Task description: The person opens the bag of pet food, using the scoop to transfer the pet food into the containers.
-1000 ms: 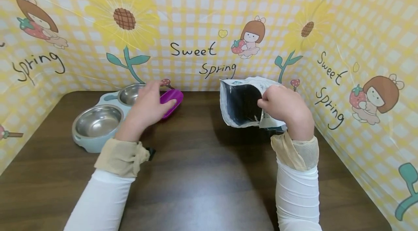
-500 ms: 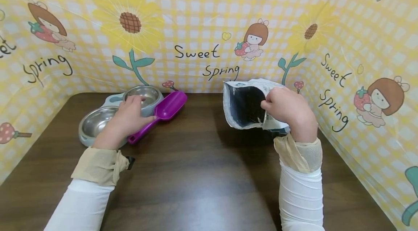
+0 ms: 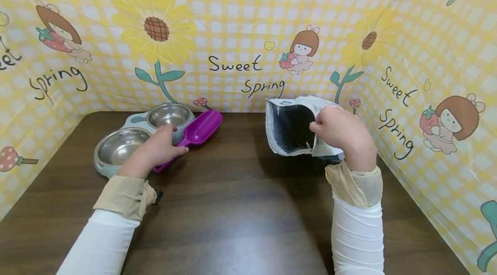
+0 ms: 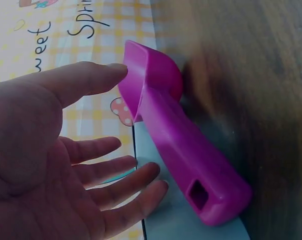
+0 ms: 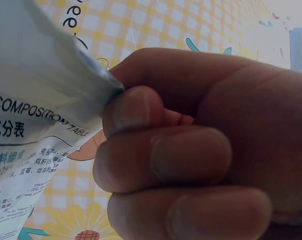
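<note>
A purple scoop [image 3: 204, 127] leans against the double pet bowl, its handle slanting down toward me. Over that handle is my left hand [image 3: 158, 149], fingers spread and only slightly bent. In the left wrist view the thumb overlaps the scoop's bowl end, while the other fingers lie beside the handle [image 4: 178, 137] without wrapping it. My right hand [image 3: 345, 134] pinches the edge of a white pet food bag [image 3: 273, 141] between thumb and curled fingers. The bag is tilted, its mouth wide and facing left, with a dark inside. Printed ingredient text shows in the right wrist view.
The light blue double bowl stand [image 3: 102, 168] holds a front steel bowl [image 3: 122, 145] and a rear steel bowl [image 3: 171, 115], at the table's back left. A patterned yellow check cloth [image 3: 233, 20] walls in the brown wooden table [image 3: 233, 206] at the back and sides.
My left hand has moved left and toward me, from over the scoop's bowl end down to its handle. The right hand keeps its grip on the bag, almost still.
</note>
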A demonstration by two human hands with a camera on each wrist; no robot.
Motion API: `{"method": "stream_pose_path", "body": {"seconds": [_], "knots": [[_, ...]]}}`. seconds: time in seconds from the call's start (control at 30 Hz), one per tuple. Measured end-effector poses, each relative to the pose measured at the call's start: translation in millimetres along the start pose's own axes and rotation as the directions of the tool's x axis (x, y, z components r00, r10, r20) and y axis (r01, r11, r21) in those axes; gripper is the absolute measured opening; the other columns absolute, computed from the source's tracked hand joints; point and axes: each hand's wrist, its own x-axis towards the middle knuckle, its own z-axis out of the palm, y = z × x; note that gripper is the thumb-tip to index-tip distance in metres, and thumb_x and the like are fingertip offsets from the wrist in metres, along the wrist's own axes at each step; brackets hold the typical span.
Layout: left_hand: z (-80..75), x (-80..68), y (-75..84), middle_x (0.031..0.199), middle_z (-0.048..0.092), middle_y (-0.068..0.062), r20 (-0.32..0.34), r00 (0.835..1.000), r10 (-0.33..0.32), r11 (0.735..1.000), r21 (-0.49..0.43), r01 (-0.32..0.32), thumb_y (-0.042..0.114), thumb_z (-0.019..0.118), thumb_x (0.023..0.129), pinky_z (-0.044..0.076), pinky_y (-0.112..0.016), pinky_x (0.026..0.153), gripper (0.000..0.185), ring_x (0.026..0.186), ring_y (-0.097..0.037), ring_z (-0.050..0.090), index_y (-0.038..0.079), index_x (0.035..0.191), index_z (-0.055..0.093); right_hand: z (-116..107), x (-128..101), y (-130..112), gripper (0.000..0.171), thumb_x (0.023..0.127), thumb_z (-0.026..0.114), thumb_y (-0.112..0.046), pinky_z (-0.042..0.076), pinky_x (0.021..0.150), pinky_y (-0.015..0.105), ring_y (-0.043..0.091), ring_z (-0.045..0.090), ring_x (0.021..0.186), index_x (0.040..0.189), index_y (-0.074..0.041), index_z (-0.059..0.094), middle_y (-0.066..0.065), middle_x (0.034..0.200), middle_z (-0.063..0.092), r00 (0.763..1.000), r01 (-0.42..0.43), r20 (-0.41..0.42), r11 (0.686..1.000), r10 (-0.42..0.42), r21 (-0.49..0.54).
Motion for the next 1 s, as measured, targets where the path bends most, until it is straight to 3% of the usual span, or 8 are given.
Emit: {"method": "stream_pose_path", "body": {"seconds": [0.23, 0.43, 0.57, 0.73, 1.0], "knots": [[2.1, -0.1, 5.4, 0.150, 0.048, -0.040, 0.007, 1.000, -0.002, 1.000, -0.015, 0.002, 0.039, 0.077, 0.098, 0.045, -0.069, 0.117, 0.085, 0.133, -0.055, 0.057, -0.015, 0.152, 0.040, 1, 0, 0, 0.052, 0.105, 0.057, -0.024, 0.038, 0.055, 0.034, 0.019, 0.048, 0.056, 0.055, -0.019, 0.045, -0.005, 0.055, 0.038, 1.000, 0.001, 0.003, 1.000, -0.001, -0.009], [16.5, 15.8, -19.6, 0.140, 0.059, -0.040, 0.037, 0.999, -0.006, 1.000, -0.018, 0.007, 0.045, 0.081, 0.093, 0.052, -0.064, 0.111, 0.096, 0.117, -0.045, 0.066, -0.019, 0.151, 0.038, 1, 0, 0, 0.052, 0.103, 0.057, -0.020, 0.037, 0.056, 0.033, 0.017, 0.045, 0.056, 0.053, -0.020, 0.041, -0.006, 0.055, 0.034, 0.999, 0.038, -0.005, 0.999, -0.038, -0.020], [28.0, 27.1, -36.3, 0.124, 0.068, -0.031, 0.072, 0.997, -0.026, 1.000, -0.003, 0.027, 0.046, 0.083, 0.091, 0.061, -0.052, 0.093, 0.098, 0.099, -0.034, 0.070, -0.016, 0.152, 0.039, 2, 0, 1, 0.053, 0.103, 0.057, -0.017, 0.035, 0.058, 0.032, 0.016, 0.041, 0.056, 0.054, -0.020, 0.037, -0.007, 0.056, 0.030, 0.998, 0.070, 0.002, 0.997, -0.070, -0.017], [31.4, 30.4, -43.1, 0.109, 0.068, -0.021, 0.138, 0.988, -0.063, 0.998, 0.003, 0.063, 0.047, 0.083, 0.091, 0.058, -0.039, 0.071, 0.089, 0.086, -0.029, 0.068, -0.011, 0.147, 0.044, 3, 0, 1, 0.053, 0.105, 0.056, -0.017, 0.035, 0.061, 0.031, 0.015, 0.039, 0.057, 0.056, -0.020, 0.035, -0.006, 0.058, 0.028, 0.995, 0.096, 0.007, 0.995, -0.096, -0.030], [33.9, 29.1, -44.7, 0.097, 0.065, -0.017, 0.178, 0.983, -0.048, 0.999, -0.016, 0.051, 0.037, 0.083, 0.092, 0.058, -0.039, 0.056, 0.056, 0.068, -0.027, 0.068, -0.002, 0.118, 0.053, 4, -2, 1, 0.053, 0.105, 0.056, -0.016, 0.035, 0.061, 0.031, 0.015, 0.041, 0.058, 0.056, -0.021, 0.036, -0.007, 0.057, 0.030, 0.994, 0.111, 0.010, 0.993, -0.111, -0.050]]}}
